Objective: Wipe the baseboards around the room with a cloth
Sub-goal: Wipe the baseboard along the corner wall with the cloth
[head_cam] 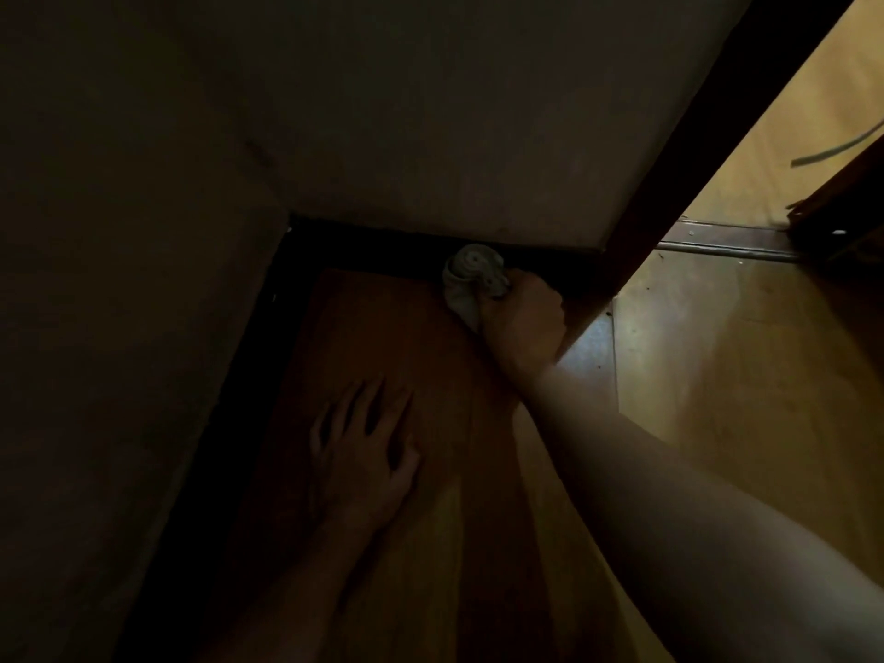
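Note:
In a dim corner a dark baseboard (pixel 373 241) runs along the foot of the far wall. My right hand (pixel 521 323) grips a bunched pale cloth (pixel 471 275) and holds it against that baseboard, near the door frame. My left hand (pixel 363 447) lies flat on the wooden floor (pixel 430 543) with its fingers spread, holding nothing. A second dark baseboard (pixel 225 399) follows the left wall down to the corner.
A dark door frame (pixel 708 136) slants up at the right. Beyond it lies a brightly lit wooden floor (pixel 717 366) with a metal threshold strip (pixel 722 244) and a dark furniture piece (pixel 842 208). Pale walls close in on the left and ahead.

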`<control>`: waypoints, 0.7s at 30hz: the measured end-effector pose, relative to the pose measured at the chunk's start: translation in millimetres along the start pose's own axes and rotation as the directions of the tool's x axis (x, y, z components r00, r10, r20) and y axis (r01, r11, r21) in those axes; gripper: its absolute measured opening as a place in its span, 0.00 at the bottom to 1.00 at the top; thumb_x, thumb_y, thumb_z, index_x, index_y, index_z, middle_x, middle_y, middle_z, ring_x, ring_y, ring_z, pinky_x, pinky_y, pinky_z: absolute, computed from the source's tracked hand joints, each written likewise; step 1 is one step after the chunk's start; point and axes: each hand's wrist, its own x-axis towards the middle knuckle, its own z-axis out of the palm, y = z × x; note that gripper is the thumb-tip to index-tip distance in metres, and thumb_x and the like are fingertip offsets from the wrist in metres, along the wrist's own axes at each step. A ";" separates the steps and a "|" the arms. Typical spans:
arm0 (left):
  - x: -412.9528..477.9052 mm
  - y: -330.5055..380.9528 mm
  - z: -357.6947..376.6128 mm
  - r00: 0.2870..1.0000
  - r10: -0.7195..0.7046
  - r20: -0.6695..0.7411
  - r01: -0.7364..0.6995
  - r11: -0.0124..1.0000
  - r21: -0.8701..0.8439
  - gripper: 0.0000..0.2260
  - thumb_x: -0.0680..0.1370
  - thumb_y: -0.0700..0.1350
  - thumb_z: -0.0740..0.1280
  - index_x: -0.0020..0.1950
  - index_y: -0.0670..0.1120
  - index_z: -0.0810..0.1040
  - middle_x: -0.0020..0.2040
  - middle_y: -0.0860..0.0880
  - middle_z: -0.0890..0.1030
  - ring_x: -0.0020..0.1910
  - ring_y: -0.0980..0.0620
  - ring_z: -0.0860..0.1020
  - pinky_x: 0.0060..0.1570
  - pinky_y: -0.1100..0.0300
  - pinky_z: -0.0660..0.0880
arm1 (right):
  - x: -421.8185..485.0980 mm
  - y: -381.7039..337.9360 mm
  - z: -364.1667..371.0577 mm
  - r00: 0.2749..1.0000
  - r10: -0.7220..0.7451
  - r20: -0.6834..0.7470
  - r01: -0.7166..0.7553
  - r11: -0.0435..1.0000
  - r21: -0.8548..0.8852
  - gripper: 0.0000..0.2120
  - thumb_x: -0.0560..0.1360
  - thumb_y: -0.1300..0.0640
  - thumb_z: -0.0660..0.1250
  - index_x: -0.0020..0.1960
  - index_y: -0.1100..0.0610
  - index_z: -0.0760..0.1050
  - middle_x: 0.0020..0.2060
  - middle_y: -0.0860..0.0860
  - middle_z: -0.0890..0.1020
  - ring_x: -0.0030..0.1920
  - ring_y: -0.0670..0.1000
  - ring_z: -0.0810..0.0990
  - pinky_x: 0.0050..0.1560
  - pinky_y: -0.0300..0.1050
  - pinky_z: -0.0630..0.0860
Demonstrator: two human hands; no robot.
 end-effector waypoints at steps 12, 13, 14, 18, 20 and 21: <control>-1.0 -0.2 -1.2 1.000 -0.011 0.025 0.011 1.000 -0.021 0.30 0.75 0.61 0.54 0.76 0.56 0.70 0.76 0.46 0.69 0.74 0.42 0.66 0.71 0.37 0.59 | 12.1 42.9 -43.2 0.993 0.064 -0.098 -0.071 0.995 -0.067 0.22 0.68 0.35 0.62 0.48 0.50 0.82 0.38 0.54 0.81 0.39 0.59 0.80 0.35 0.45 0.71; -0.8 -0.2 -1.1 1.000 -0.010 0.026 0.011 1.000 -0.020 0.29 0.75 0.61 0.54 0.76 0.56 0.70 0.76 0.46 0.69 0.74 0.41 0.66 0.71 0.37 0.59 | 13.4 50.1 -50.7 0.990 0.077 -0.119 -0.087 0.993 -0.074 0.21 0.68 0.35 0.63 0.48 0.50 0.82 0.39 0.54 0.82 0.39 0.60 0.80 0.36 0.45 0.72; -0.8 -0.4 -1.0 1.000 -0.008 0.024 0.009 1.000 -0.021 0.29 0.75 0.61 0.54 0.76 0.56 0.70 0.76 0.46 0.68 0.74 0.41 0.66 0.71 0.37 0.59 | 15.2 56.3 -57.1 0.988 0.085 -0.129 -0.097 0.991 -0.088 0.20 0.69 0.36 0.64 0.50 0.49 0.82 0.40 0.55 0.83 0.42 0.60 0.81 0.37 0.47 0.74; -1.7 0.2 -1.6 1.000 -0.007 0.030 0.008 1.000 -0.028 0.29 0.76 0.60 0.54 0.76 0.57 0.69 0.77 0.46 0.68 0.74 0.42 0.65 0.70 0.37 0.60 | 19.2 67.6 -74.5 0.977 0.132 -0.167 -0.150 0.983 -0.102 0.16 0.71 0.41 0.66 0.54 0.47 0.82 0.45 0.55 0.84 0.48 0.61 0.82 0.45 0.51 0.78; -1.9 2.3 -4.0 0.999 -0.016 0.044 0.018 0.999 -0.046 0.29 0.76 0.61 0.52 0.77 0.56 0.69 0.78 0.46 0.67 0.75 0.42 0.65 0.71 0.37 0.58 | 18.9 72.2 -82.0 0.967 0.179 -0.183 -0.195 0.978 -0.073 0.15 0.72 0.42 0.67 0.55 0.46 0.81 0.46 0.54 0.84 0.48 0.60 0.82 0.45 0.50 0.78; -1.3 3.7 -5.8 0.998 -0.022 0.057 0.026 0.998 -0.053 0.30 0.76 0.62 0.51 0.77 0.56 0.68 0.78 0.47 0.66 0.75 0.42 0.64 0.72 0.38 0.57 | 18.4 75.3 -86.2 0.962 0.200 -0.183 -0.210 0.977 -0.036 0.15 0.72 0.43 0.67 0.54 0.47 0.82 0.45 0.54 0.83 0.47 0.59 0.81 0.43 0.48 0.76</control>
